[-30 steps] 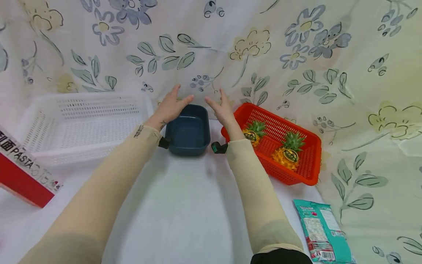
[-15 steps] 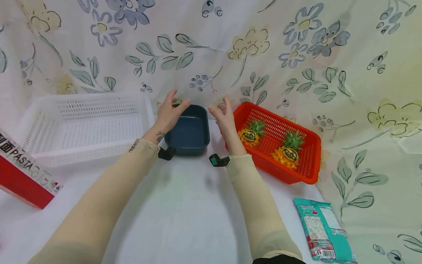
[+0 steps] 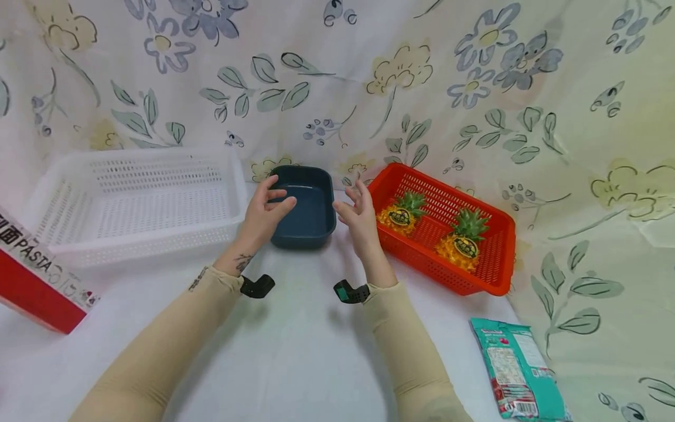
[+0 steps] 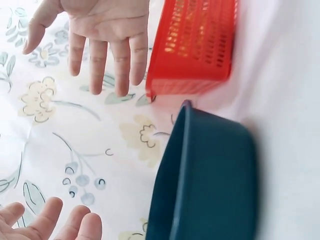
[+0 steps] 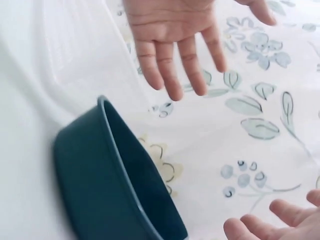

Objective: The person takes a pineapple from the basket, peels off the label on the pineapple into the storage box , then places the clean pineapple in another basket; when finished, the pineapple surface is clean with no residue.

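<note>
A dark blue square dish (image 3: 306,214) stands at the back middle of the white table, with nothing visible inside. My left hand (image 3: 262,215) hovers at its left side, fingers loosely spread and thumb pointing inward. On the other side my right hand (image 3: 362,225) is held in the air, fingers relaxed, palm toward the left one. Neither hand holds anything. The left wrist view shows the dish's outer wall (image 4: 220,170) below the right hand's open palm (image 4: 110,20). In the right wrist view the left palm (image 5: 172,20) faces me above the dish.
A white perforated basket (image 3: 158,234) stands to the left, a red and white pasta box (image 3: 39,287) in front of it. On the right, a red basket (image 3: 440,275) holds two pineapple-shaped items (image 3: 459,249). A teal packet (image 3: 519,369) lies at the front right.
Both hands have drawn back toward me from beyond the dish's far rim to beside it, their fingers bending slightly. The dish and baskets have stayed in place.
</note>
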Demonstrator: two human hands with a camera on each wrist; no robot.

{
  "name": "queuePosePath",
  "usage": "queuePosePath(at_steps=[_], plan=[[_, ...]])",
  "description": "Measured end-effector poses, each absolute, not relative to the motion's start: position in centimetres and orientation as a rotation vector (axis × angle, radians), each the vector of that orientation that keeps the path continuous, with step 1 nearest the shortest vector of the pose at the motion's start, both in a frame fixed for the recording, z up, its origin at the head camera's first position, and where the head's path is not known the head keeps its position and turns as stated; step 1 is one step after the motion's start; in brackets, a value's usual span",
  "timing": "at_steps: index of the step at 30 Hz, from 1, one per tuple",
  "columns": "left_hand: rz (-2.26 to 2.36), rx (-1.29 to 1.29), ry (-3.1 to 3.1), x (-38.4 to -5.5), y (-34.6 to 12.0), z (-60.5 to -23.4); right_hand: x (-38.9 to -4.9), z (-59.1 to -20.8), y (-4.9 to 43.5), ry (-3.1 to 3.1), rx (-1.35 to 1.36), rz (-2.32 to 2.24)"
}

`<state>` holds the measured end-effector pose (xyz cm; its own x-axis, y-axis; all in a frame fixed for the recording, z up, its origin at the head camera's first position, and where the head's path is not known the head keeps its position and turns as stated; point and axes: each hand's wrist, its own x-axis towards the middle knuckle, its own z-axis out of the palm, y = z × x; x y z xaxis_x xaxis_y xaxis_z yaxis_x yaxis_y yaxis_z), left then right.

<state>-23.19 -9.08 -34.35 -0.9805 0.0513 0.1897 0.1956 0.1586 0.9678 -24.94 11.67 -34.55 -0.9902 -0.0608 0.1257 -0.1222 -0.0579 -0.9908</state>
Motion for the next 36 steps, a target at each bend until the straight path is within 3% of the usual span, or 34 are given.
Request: queuePosePath(at_steps=[17, 28, 36], plan=[[-1.993, -0.079, -2.227, -16.7, -13.3, -38.3, -21.7, -36.6, 12.9, -2.164, 0.124, 2.275], [-1.99, -0.01, -2.2, -15.5, -17.1, -41.1, -21.5, -37.2, 13.6, -2.141, 0.128, 2.262], [-2.241, 0.141, -1.988, -15.3, -19.7, -41.7, -21.6, -37.1, 14.0, -2.128, 0.114, 2.277]])
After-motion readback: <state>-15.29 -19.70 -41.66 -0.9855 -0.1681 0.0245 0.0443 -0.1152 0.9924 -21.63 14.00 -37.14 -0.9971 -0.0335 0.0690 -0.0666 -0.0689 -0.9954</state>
